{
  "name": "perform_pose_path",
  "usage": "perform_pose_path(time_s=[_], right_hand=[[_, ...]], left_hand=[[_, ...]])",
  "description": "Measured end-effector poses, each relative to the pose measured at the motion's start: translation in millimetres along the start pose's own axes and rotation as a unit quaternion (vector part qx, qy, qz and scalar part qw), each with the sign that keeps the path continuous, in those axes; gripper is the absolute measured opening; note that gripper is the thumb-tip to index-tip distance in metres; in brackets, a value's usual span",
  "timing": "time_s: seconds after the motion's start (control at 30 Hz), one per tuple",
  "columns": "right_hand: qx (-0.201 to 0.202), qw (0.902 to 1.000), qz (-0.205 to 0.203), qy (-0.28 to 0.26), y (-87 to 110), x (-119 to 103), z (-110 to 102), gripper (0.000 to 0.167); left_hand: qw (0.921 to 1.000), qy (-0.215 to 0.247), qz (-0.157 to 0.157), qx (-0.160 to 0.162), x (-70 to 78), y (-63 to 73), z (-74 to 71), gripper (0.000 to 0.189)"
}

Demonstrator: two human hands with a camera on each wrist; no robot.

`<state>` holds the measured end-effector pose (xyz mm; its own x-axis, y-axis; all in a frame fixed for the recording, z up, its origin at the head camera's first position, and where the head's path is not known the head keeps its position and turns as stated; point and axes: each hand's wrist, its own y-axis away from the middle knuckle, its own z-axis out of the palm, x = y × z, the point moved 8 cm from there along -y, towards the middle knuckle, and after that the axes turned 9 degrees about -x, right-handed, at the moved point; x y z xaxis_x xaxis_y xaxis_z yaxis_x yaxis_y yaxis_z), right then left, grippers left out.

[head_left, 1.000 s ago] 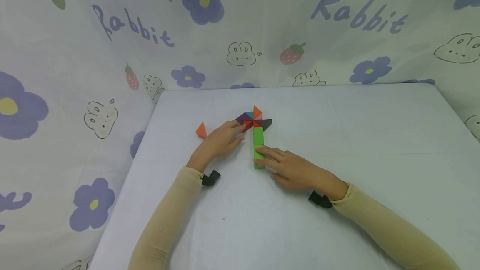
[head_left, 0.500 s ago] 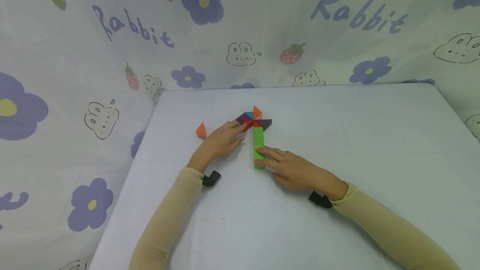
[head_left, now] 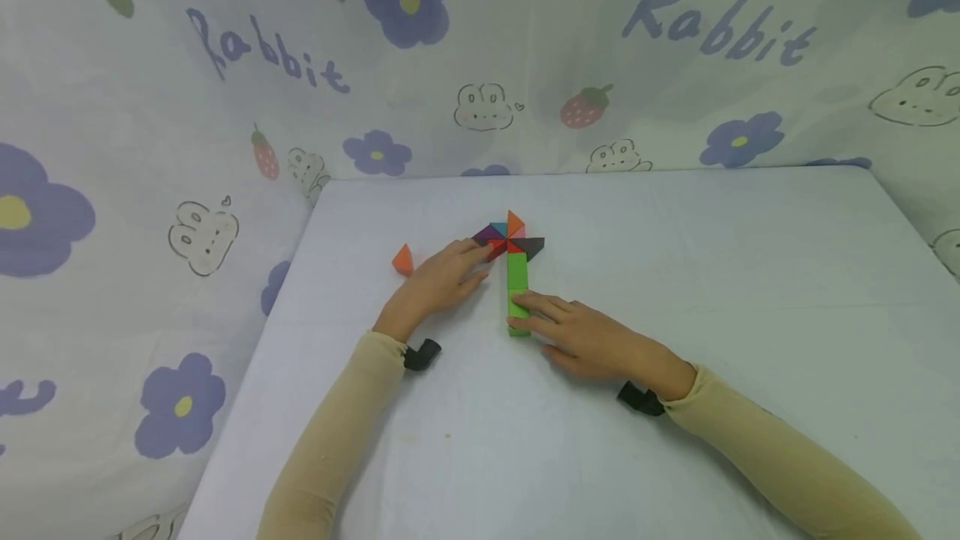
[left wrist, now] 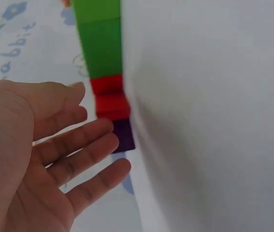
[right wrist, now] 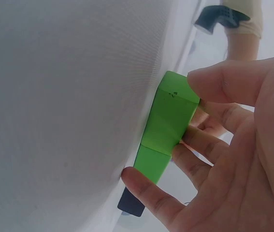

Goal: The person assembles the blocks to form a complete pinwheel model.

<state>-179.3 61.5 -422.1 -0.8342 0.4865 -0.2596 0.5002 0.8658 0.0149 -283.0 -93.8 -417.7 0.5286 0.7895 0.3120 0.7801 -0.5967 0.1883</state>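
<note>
Triangular blocks in orange [head_left: 514,224], purple, blue, pink, red and dark grey [head_left: 534,246] meet point to point in a pinwheel on the table. Two green blocks [head_left: 517,270] run end to end from it toward the person. My left hand [head_left: 441,277] lies at the pinwheel's left, a fingertip touching the red block [head_left: 495,249]; its fingers look loosely extended in the left wrist view, close to the purple block [left wrist: 123,135]. My right hand [head_left: 592,340] rests its extended fingertips on the nearer green block [right wrist: 168,118], with the thumb by its near end.
A loose orange triangular block [head_left: 403,261] lies left of the pinwheel, beyond my left wrist. A white cloth covers the table [head_left: 712,273]. A patterned curtain [head_left: 540,40] hangs behind and at the left. Both wrists carry a black device [head_left: 423,355].
</note>
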Motion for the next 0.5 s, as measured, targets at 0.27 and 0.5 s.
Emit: perform_pose_path(time_s=[0.27,0.5], right_hand=[[0.014,0.9999,0.000,0.001,-1.2,2.1,2.3,0.057],[0.006,0.9999,0.008,-0.006,-0.6,3.9,3.8,0.056]], left_hand=[[0.9975,0.026,-0.020,0.063,-40.4,29.9,-35.7,0.042],[0.9922,0.002,-0.076,0.099,-87.9,68.2,-42.2,0.033]])
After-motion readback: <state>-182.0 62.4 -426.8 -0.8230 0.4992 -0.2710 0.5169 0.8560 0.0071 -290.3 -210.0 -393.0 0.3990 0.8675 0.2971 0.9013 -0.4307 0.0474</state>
